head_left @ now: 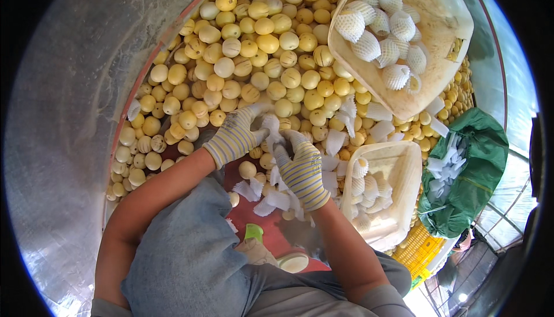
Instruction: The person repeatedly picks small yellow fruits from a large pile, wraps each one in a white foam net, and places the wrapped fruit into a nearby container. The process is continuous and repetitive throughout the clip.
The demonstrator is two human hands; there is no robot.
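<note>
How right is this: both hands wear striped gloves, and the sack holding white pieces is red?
Only the colour is wrong: the head view shows the sack green, holding white pieces. The left hand and right hand do wear striped gloves.

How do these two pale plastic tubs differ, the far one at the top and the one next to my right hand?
The far tub looks larger; the near tub looks smaller.
The far tub shows more white foam-net sleeves; the near tub shows fewer.
The far tub sits beyond your right hand; the near tub is just right of it.
Both are open and hold white foam-net sleeves.
</note>
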